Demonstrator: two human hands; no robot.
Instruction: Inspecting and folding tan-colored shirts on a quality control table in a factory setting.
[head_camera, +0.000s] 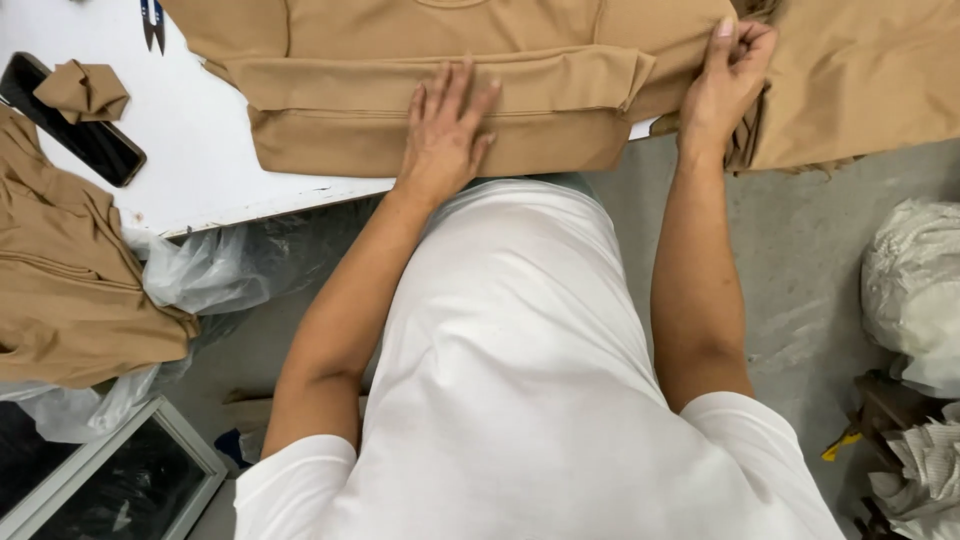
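Head view: left hand (447, 135), fingers spread flat, presses the folded tan garment (440, 90) on the white table (200, 160); right hand (727, 85) pinches its edge, beside clear plastic bags (215, 265) holding tan cloth (70, 290)

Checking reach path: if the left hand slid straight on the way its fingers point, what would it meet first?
The left hand lies flat on the folded tan garment, fingers pointing up the white table. Going on, it would likely cross the folded sleeve's upper edge, then the garment's body.
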